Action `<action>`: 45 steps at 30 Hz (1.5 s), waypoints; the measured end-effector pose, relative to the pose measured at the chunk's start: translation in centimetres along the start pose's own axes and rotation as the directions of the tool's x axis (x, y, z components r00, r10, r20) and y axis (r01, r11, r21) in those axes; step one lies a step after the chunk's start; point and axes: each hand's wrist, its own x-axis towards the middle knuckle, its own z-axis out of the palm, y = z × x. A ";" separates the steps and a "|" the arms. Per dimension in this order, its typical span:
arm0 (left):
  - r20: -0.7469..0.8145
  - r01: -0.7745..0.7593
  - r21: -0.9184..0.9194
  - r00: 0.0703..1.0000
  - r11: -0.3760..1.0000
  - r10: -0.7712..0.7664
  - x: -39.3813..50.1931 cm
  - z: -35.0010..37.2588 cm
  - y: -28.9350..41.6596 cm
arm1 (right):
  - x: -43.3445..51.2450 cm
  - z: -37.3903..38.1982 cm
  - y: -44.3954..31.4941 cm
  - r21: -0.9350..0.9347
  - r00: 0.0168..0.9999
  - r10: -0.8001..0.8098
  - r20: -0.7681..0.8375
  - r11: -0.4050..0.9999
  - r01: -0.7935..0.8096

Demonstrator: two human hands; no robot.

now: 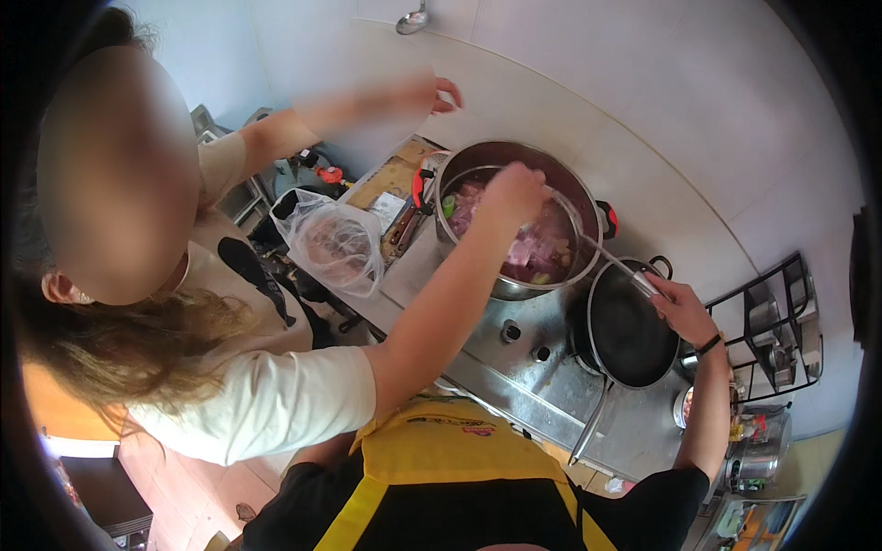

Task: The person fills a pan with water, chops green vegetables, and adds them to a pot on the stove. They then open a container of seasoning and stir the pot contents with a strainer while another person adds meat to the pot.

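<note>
My right hand grips the metal handle of a long-handled utensil. Its curved metal rim dips into a large steel stockpot with red-and-black handles; the rest of its head is hidden among the food. Inside lie pinkish pieces of meat and bits of green vegetable. A co-worker's hand reaches over the meat from the left, fingers down in the pot. My left hand is out of view, with its upper arm running beneath the co-worker's sleeve.
A black frying pan rests on the steel stove, its handle toward me. Left of the pot are a clear plastic bag and wooden-handled knives. The co-worker's other hand is raised by the wall. A black wire rack stands right.
</note>
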 end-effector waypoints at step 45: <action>0.071 -0.129 -0.023 0.989 0.991 0.130 3.2 -2.5 1.2 | -0.5 8.0 -8.3 -0.932 0.933 -0.313 0.179 0.251 0.263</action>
